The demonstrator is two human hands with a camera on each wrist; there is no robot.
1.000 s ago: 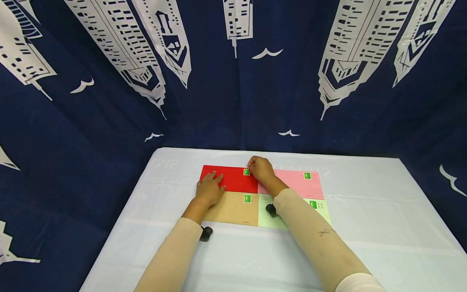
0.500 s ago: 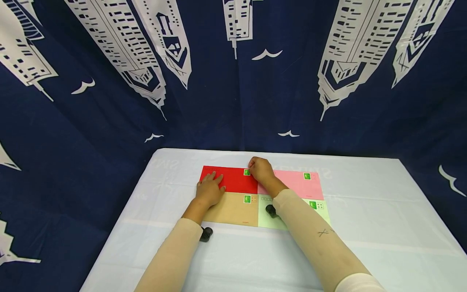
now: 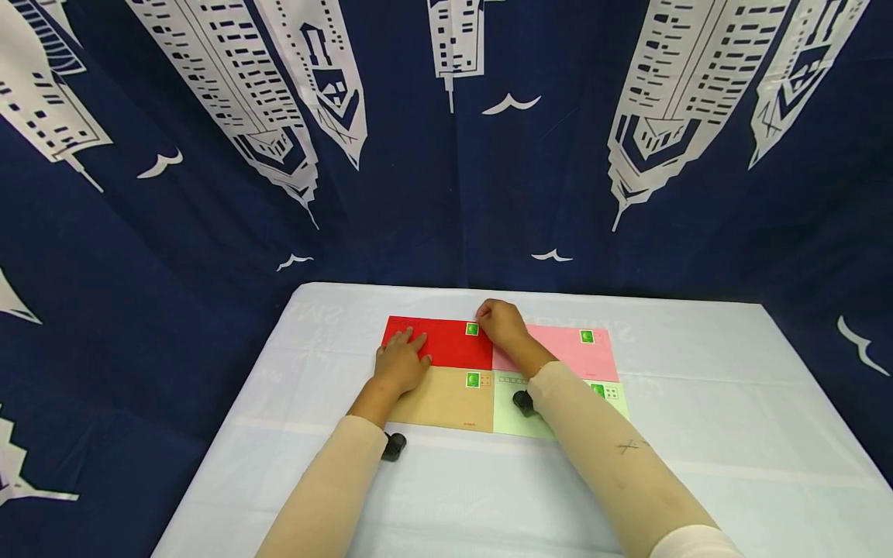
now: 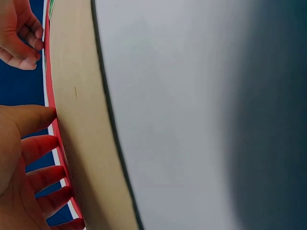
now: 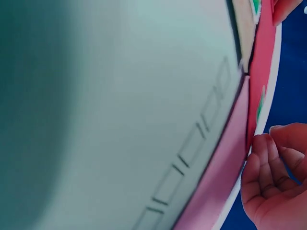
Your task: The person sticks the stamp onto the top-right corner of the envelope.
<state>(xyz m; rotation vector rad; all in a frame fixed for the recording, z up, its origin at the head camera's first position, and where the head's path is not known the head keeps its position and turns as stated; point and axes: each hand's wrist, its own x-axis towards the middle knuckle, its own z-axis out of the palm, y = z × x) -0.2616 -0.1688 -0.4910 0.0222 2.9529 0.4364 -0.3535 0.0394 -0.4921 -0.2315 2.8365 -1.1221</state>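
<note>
The head view shows four-cornered paper envelopes lying edge to edge: a red envelope, a beige envelope, a pink envelope and a light green envelope. My left hand rests on the red one's left part, fingers spread; the left wrist view shows its fingertips touching the paper. At the red envelope's upper right corner is my right hand, fingers bent, beside a green stamp. In the right wrist view thumb and fingertips come together at that edge; whether they pinch anything is hidden.
A white cloth covers the table under the envelopes. Behind it hangs a dark blue curtain printed with white buildings. Small black devices sit at the left wrist and right wrist.
My right hand and forearm have shifted very slightly to the right at the red envelope's corner. The left hand and the envelopes have stayed in place.
</note>
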